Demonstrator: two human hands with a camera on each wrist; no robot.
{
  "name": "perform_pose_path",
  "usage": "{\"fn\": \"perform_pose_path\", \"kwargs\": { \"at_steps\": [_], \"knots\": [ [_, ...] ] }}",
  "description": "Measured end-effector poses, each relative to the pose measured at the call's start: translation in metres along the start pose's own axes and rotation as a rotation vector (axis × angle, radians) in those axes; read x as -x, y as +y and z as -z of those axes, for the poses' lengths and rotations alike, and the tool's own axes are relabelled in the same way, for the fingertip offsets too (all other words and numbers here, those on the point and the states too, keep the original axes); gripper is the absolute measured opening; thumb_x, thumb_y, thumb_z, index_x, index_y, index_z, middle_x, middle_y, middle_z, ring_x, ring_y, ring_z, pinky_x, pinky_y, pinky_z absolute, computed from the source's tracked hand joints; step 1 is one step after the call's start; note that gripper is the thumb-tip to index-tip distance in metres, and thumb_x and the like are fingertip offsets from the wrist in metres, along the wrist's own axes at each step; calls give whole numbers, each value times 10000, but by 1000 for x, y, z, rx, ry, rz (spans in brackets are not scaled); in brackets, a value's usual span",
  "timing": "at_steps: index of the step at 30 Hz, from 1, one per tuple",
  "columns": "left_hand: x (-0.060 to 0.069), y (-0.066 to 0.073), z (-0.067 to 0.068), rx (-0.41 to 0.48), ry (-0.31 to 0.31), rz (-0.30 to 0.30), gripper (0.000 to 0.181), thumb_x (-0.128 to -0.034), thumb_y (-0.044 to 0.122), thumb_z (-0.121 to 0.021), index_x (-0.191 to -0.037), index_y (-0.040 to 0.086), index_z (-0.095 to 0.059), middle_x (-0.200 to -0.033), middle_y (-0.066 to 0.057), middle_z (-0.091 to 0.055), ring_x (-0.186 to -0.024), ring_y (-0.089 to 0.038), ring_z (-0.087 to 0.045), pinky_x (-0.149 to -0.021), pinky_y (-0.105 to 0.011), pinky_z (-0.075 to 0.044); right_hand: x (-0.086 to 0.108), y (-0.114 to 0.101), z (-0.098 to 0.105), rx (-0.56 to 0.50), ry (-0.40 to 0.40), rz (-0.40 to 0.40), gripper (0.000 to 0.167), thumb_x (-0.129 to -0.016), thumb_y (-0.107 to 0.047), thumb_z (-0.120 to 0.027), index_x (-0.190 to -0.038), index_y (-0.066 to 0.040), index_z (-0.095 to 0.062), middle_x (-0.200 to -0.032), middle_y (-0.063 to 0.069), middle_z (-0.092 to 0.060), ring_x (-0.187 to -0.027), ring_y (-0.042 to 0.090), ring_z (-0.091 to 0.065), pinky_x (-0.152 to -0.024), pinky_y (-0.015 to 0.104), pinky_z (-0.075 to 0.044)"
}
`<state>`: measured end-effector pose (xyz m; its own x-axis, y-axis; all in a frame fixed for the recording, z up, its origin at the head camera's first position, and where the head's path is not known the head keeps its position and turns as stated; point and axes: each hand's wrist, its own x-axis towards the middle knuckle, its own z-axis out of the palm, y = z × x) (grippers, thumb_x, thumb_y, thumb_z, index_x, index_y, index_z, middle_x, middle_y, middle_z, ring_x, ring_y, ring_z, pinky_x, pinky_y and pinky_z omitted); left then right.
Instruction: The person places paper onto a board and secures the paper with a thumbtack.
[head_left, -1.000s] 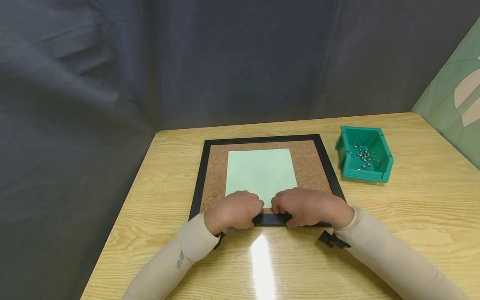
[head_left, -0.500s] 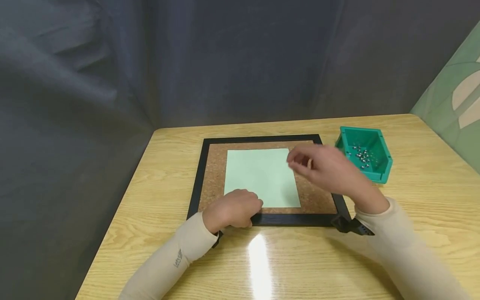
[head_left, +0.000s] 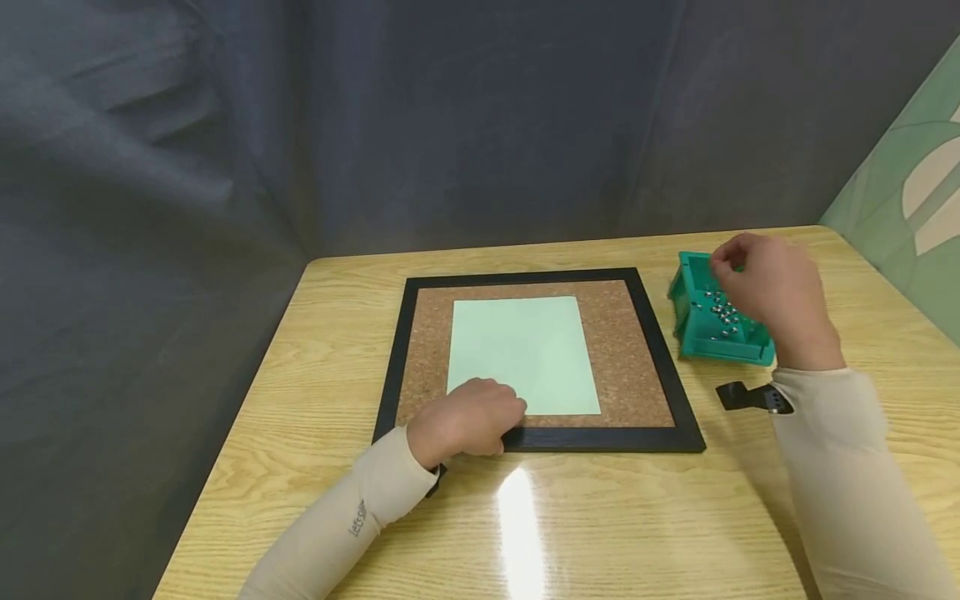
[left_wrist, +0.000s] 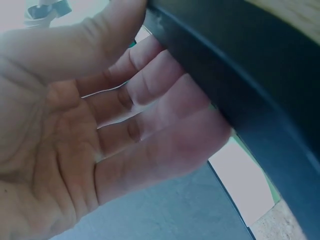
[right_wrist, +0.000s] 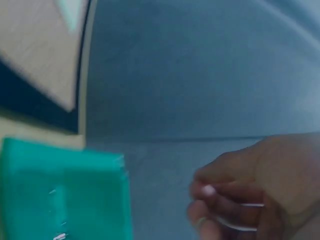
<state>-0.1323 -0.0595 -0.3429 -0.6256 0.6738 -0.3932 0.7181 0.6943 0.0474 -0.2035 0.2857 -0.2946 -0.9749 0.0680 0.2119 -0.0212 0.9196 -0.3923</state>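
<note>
A black-framed corkboard [head_left: 633, 375] lies flat on the table with a pale green sheet of paper [head_left: 517, 346] on its cork. My left hand [head_left: 468, 418] grips the board's near frame bar, its fingers over the paper's lower edge. In the left wrist view the thumb and bent fingers [left_wrist: 165, 135] lie on opposite sides of the black bar. Above the green bin [head_left: 720, 350] hovers my right hand [head_left: 776, 287], fingers loosely curled, with nothing visible held. Several small shiny metal pieces [head_left: 723, 312] lie in the bin; the hand hides its right part.
The wooden table [head_left: 615, 517] extends around the board. A dark cloth [head_left: 480, 125] hangs behind and to the left. At the right stands a green patterned panel [head_left: 930, 192]. A black band [head_left: 753, 397] sits on the right wrist.
My right hand has left the board's near edge and travelled right and away, over the board, to above the green bin. The left hand has kept its hold on the frame.
</note>
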Motion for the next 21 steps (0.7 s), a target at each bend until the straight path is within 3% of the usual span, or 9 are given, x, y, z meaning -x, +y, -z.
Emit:
{"fn": "perform_pose_path", "kwargs": {
  "at_steps": [3, 5, 7, 11, 14, 16, 21],
  "knots": [
    [0, 0, 0, 0, 4, -1, 118, -871, 152, -778, -951, 169, -694, -835, 29, -663, -652, -92, -490, -594, -233, -382, -7, 15, -11, 67, -108, 4, 297, -981, -190, -484, -1022, 57, -645, -784, 209, -638, -639, 306, -517, -509, 359, -367],
    [-1, -1, -1, -1, 6, -3, 114, -870, 152, -779, -947, 171, -696, -829, 30, -662, -645, -91, -480, -587, -232, -376, -10, 22, -18, 96, -173, 13, 293, -972, -164, -487, -1035, 75, -644, -762, 195, -635, -619, 294, -514, -506, 363, -382],
    [-1, -1, -1, -3, 9, -6, 111, -871, 154, -777, -946, 172, -698, -828, 30, -663, -641, -92, -473, -583, -232, -372, -12, 27, -24, 127, -239, 17, 285, -961, -135, -501, -1073, 79, -653, -828, 240, -659, -641, 306, -532, -525, 397, -425],
    [-2, -1, -2, -12, 15, -10, 111, -873, 156, -775, -949, 173, -696, -835, 30, -665, -642, -91, -467, -584, -231, -374, -14, 35, -32, 195, -360, 20, 310, -922, -23, -517, -1180, 89, -646, -1136, 382, -617, -770, 358, -571, -644, 487, -507],
    [-1, -1, -2, -19, 18, -9, 117, -875, 153, -772, -960, 169, -692, -844, 27, -666, -646, -89, -473, -587, -230, -384, -13, 40, -37, 234, -418, 15, 336, -907, 21, -517, -1214, 108, -621, -1166, 411, -586, -776, 353, -546, -645, 481, -508],
    [-1, -1, -2, -23, 20, -9, 117, -875, 150, -770, -961, 167, -693, -847, 26, -668, -649, -91, -479, -589, -230, -393, -12, 43, -39, 250, -429, 8, 316, -918, 11, -529, -1203, 117, -616, -1103, 394, -609, -745, 337, -530, -600, 451, -500],
    [0, 0, -2, -32, 32, -9, 139, -871, 152, -774, -985, 173, -698, -872, 28, -676, -672, -84, -511, -604, -226, -420, -12, 46, -44, 257, -423, -33, 162, -924, 12, -505, -962, 116, -622, -804, 249, -574, -666, 308, -476, -524, 370, -427]
  ]
}}
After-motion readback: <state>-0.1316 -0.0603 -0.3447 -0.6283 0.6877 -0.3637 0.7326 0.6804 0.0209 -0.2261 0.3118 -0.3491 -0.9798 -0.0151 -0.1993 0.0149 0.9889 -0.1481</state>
